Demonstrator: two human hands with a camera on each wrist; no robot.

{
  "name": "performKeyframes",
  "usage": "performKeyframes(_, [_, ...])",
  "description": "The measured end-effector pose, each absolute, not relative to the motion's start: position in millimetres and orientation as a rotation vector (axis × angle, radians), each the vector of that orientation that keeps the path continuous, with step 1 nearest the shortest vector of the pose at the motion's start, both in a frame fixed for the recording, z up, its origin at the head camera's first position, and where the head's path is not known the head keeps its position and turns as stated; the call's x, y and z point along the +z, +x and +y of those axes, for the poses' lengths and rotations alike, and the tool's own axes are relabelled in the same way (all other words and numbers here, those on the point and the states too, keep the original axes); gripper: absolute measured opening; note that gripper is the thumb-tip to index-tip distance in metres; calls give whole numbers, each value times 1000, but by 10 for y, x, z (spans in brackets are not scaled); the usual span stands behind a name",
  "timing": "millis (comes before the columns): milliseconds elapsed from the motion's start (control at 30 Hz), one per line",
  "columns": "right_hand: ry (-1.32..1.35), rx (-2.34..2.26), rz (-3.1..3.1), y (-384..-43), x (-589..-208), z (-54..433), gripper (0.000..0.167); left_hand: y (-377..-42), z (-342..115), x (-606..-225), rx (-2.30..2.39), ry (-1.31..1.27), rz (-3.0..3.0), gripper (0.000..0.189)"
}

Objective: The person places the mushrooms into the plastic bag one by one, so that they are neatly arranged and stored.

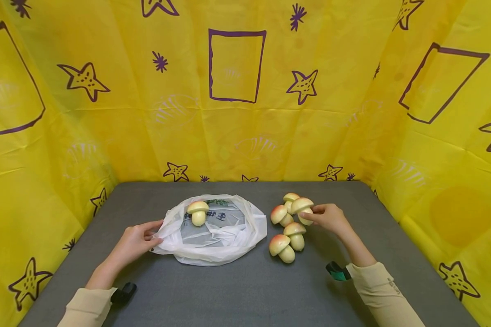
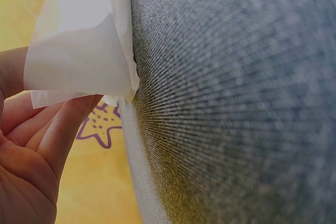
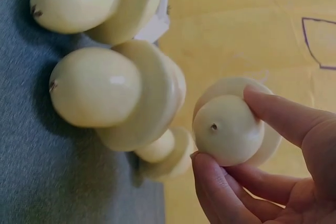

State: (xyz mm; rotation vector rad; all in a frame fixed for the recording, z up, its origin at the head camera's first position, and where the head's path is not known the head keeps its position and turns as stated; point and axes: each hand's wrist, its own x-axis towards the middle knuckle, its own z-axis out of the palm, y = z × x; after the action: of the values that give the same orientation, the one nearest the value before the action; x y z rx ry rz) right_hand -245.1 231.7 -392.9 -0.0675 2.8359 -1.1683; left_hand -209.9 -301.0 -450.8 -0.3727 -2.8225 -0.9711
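Observation:
A white plastic bag (image 1: 229,255) lies on the table with its mouth spread wide, and one toy mushroom (image 1: 198,213) sits inside it. My left hand (image 1: 136,243) pinches the bag's left rim; in the left wrist view the white film (image 2: 79,51) passes between thumb and fingers. At the right, my right hand (image 1: 329,219) grips a toy mushroom (image 1: 302,206) by its stem, also seen from below as a pale round stem end (image 3: 231,129). Several more mushrooms (image 1: 284,249) with orange-tinted caps lie just left of that hand.
The dark grey table (image 1: 237,295) is enclosed by yellow cloth (image 1: 237,122) printed with purple stars and frames. Each wrist wears a black band with a camera (image 1: 124,293). The loose mushrooms lie close to the bag's right side.

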Motion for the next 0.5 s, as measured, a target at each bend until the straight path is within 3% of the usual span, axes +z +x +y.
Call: performKeyframes(500, [-141, -1173, 2817, -2433, -3830, 2086, 56, -2093, -3009, -4491, -971, -372, -2832, 50])
